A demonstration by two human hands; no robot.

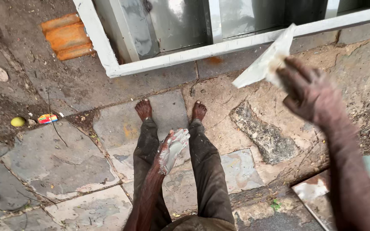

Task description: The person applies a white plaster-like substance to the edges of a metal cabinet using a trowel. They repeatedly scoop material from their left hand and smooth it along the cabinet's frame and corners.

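My right hand (pixel 309 92) is raised at the right and grips a flat putty knife (pixel 264 64) coated in white filler, its blade pointing toward the white metal frame (pixel 202 51) lying on the ground. My left hand (pixel 172 147) hangs lower, in front of my legs, fingers together and loosely extended, its palm smeared with a lump of white putty (pixel 174 149). My bare feet (pixel 144 109) stand on grey stone slabs just short of the frame.
An orange ridged tile (pixel 67 36) lies beside the frame's left corner. A small yellow ball (pixel 17 122) and a colourful wrapper (pixel 47 118) sit on the dirt at left. A rough dark stone (pixel 264 134) and a painted board (pixel 322 188) lie at right.
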